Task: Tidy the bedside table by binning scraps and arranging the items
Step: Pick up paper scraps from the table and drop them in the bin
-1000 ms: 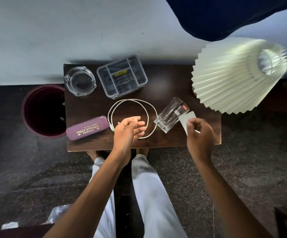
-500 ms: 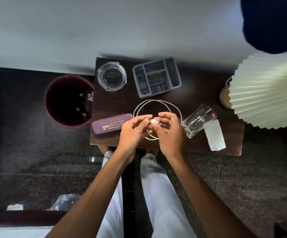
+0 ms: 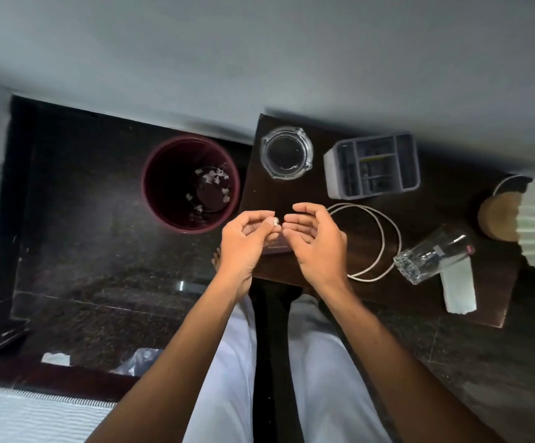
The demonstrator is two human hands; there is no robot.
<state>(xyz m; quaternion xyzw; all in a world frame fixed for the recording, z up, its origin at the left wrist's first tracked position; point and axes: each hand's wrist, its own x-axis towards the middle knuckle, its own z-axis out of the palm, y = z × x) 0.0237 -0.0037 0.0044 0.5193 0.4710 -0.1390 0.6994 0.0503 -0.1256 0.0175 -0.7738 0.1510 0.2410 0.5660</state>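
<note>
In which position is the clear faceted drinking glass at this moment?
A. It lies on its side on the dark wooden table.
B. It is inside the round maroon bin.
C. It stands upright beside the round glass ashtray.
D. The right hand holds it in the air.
A: the clear faceted drinking glass lies tipped on its side on the dark wooden table, beside the white paper strip.

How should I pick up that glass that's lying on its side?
Probably best to take the glass round its middle, coming straight down from above, thumb on one long side, fingers on the other. It lies tipped over on the table, so its rounded wall faces up, and the cable and paper strip lie close beside it.
</note>
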